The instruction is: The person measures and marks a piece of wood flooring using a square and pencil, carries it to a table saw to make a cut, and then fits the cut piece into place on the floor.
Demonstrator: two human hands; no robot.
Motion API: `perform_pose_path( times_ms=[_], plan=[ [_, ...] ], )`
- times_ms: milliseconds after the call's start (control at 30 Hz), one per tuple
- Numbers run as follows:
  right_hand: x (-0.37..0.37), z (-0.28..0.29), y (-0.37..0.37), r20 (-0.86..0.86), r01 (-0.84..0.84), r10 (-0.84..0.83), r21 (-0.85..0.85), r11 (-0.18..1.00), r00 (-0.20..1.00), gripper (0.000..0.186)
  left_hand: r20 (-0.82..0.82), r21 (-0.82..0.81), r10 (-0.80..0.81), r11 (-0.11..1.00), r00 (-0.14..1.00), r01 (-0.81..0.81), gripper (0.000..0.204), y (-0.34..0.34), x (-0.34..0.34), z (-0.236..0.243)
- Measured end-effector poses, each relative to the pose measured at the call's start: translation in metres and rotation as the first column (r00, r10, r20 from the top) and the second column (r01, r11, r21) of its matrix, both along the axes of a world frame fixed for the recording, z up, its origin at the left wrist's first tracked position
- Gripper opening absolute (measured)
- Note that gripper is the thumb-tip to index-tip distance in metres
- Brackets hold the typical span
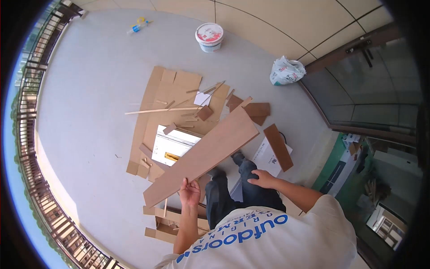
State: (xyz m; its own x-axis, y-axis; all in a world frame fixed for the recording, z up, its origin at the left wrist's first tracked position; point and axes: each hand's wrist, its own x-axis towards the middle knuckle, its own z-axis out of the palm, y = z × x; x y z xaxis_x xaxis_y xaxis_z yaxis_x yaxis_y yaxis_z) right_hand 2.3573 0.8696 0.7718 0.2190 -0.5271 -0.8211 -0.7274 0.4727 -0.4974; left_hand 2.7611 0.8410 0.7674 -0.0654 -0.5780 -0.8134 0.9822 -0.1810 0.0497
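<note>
A long brown wooden board (206, 148) slants across the space before me, from near left to far right. My left hand (190, 193) pinches its near edge, thumb and fingers closed on it. Lying on my right thigh, close to the knee, is my right hand (263, 179), its fingers stretched out and nothing in them. Partly covered by the board, a white panel or box (163, 142) bears a small yellow object (171, 156) that I cannot make out. A narrower brown board (278, 148) lies to the right of my legs.
Flattened cardboard (148, 101) with wood strips and offcuts spreads ahead. A lidded white bucket (209, 38), a white bag (286, 71) and a plastic bottle (136, 28) stand or lie farther off. A railing (27, 98) curves along the left; a glass door (371, 85) is at right.
</note>
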Motion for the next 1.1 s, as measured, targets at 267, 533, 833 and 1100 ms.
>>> perform_pose_path(
  times_ms=[267, 533, 833, 1100],
  plan=[
    [0.08, 0.146, -0.013, 0.752, 0.897, -0.64, 0.162, 0.41, 0.156, 0.056, -0.006, -0.164, -0.65, 0.751, 0.76, 0.64, 0.014, -0.036, -0.159, 0.148],
    [0.065, 0.186, 0.08, 0.644, 0.911, -0.685, 0.406, -0.071, -0.341, 0.062, 0.434, -0.058, -0.818, -0.443, -0.377, 0.895, 0.049, -0.064, -0.159, 0.181],
    [0.007, 0.249, 0.169, 0.587, 0.939, -0.759, 0.33, -0.094, -0.282, 0.055, 0.727, 0.308, 0.659, -0.565, 0.193, 0.765, 0.041, -0.094, -0.31, 0.252],
    [-0.065, 0.244, 0.194, 0.557, 0.933, -0.779, 0.349, -0.093, -0.286, 0.062, 0.75, 0.538, 0.27, -0.78, -0.604, 0.32, 0.094, -0.026, -0.388, 0.132]
  ],
)
